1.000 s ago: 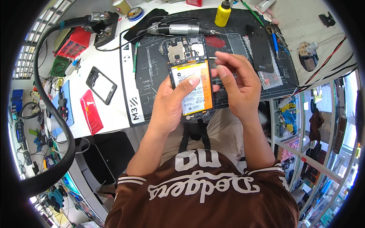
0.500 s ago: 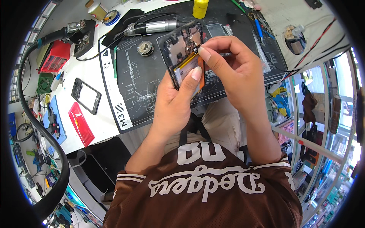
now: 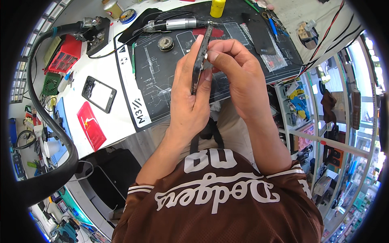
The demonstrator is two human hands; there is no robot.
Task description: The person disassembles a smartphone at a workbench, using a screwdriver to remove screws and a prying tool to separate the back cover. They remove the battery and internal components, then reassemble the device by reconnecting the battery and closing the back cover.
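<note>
An opened smartphone (image 3: 199,69) stands almost edge-on above the mat, so its inner side hardly shows. My left hand (image 3: 187,89) grips it, thumb on the right face and fingers behind the left one. Against the phone's right side, my right hand (image 3: 243,69) is closed in a pinch of thumb and index finger. A tiny pale bit shows at that thumb tip; whether it is a part of the phone or a loose piece I cannot tell.
A black work mat (image 3: 158,85) lies under my hands. On the white table to its left are an empty phone frame (image 3: 109,99) and a red packet (image 3: 92,129). Beyond are a metal cylindrical tool (image 3: 174,25), a round metal piece (image 3: 165,43) and a yellow bottle (image 3: 217,8). A thick black arm (image 3: 34,87) curves at left.
The phone has turned from showing its circuit board, yellow ribbon and battery to nearly edge-on. My left fingers now show along its back. The right hand stays pinched at its side.
</note>
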